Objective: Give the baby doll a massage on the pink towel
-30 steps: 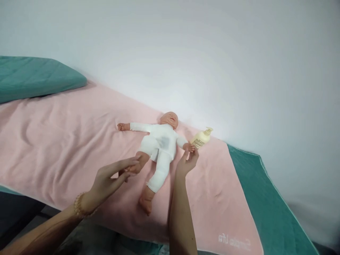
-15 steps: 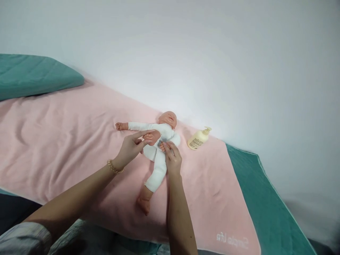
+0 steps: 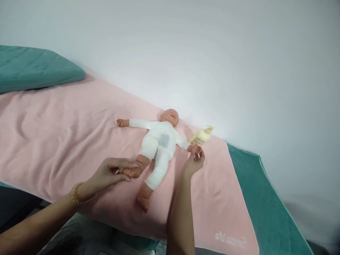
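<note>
A baby doll (image 3: pixel 162 136) with a white cloth body lies on its back on a pink blanket (image 3: pixel 87 117). Its bare head points away from me, toward the wall. My left hand (image 3: pixel 114 173), with a beaded bracelet at the wrist, is closed on the doll's foot at the left of the view. With bent fingers my right hand (image 3: pixel 195 163) grips the doll's hand on the right side, and that arm is stretched outward. The doll's other arm and other leg lie on the blanket. A grey patch shows on its belly.
A pale yellow pump bottle (image 3: pixel 200 137) stands just beyond my right hand, close to the wall (image 3: pixel 186 53). Green quilted bedding (image 3: pixel 268 198) shows at the right, and a green pillow-like piece (image 3: pixel 39 71) lies at the far left.
The doll's foot and hand were together over its belly. My left hand has drawn the foot down and left, while my right hand has pulled the doll's hand out to the right.
</note>
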The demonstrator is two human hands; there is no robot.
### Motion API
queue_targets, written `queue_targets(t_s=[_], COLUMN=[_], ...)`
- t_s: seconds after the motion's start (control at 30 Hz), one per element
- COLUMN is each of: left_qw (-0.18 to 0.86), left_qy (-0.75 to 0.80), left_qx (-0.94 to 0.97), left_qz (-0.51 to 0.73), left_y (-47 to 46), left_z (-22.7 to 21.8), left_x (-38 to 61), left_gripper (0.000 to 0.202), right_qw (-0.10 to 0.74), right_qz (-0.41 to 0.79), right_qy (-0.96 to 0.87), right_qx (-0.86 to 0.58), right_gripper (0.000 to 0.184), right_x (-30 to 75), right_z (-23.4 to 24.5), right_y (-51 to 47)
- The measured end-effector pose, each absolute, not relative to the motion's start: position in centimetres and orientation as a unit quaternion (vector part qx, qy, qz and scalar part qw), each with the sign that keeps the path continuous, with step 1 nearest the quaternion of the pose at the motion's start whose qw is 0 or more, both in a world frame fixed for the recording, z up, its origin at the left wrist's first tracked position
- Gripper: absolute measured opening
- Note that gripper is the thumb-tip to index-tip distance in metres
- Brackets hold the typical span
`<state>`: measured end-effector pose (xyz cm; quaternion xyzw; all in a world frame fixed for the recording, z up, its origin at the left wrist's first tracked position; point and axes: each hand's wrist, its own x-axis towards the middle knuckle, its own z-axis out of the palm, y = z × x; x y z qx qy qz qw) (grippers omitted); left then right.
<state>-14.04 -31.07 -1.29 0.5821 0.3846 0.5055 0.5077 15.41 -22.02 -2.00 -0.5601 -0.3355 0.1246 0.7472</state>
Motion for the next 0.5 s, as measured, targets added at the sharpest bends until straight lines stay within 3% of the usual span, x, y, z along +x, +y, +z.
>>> queue_targets(t_s=[0.23,0.5], left_qw=[0.512,0.471], left_qy=[0.435,0.446], left_qx=[0.581,0.625], left_qz=[0.459,0.434], left_y=[-36.4,-37.8], left_z=[-6.1,-7.8], left_x=[-15.6,-15.1], left_gripper=[0.025,0.021], right_qw=[0.785,0.786], right_qz=[0.244,0.273], right_qy=[-0.157,-0.153], right_qx=[-0.547,-0.532], right_gripper=[0.038,0.033], right_x=[18.6,20.1], right_z=[-3.6,-5.4], right_y=[-21.1,-20.4])
